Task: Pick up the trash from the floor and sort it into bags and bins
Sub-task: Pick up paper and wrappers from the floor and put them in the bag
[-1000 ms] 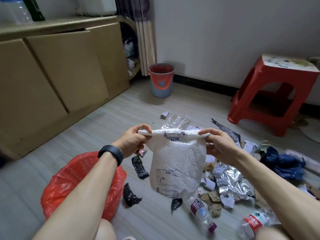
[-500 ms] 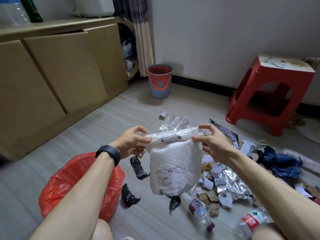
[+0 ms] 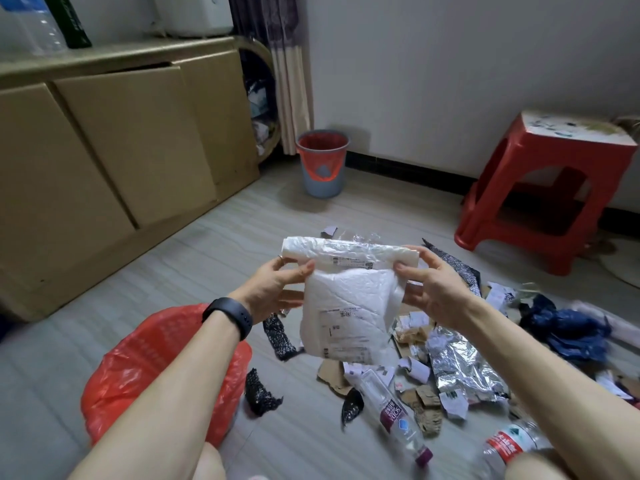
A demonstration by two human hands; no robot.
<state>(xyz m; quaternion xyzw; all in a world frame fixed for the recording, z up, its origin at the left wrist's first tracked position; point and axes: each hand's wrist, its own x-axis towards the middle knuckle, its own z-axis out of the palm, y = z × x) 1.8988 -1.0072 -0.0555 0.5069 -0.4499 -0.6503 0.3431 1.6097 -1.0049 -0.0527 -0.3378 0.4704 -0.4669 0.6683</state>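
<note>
A white padded mailer bag (image 3: 349,303) with printed labels hangs in front of me, its top edge rolled over. My left hand (image 3: 275,285) pinches the left side of the roll, and my right hand (image 3: 433,289) pinches the right side. A red plastic bag (image 3: 138,368) sits on the floor under my left forearm. Farther back by the wall stands a grey bin (image 3: 322,164) with a red liner. Trash covers the floor at right: silver foil wrapper (image 3: 457,365), two plastic bottles (image 3: 394,410) (image 3: 512,445), cardboard scraps (image 3: 426,407), black patterned scraps (image 3: 261,394).
A red plastic stool (image 3: 540,188) stands at the right by the wall. Tan cabinets (image 3: 114,140) line the left side. A crumpled dark blue bag (image 3: 568,327) lies at the far right. Bare wooden floor (image 3: 207,258) stretches between the cabinets and the trash.
Both hands have rolled the mailer's top edge further down and lifted it slightly; the rolled band is thicker and the hanging part shorter.
</note>
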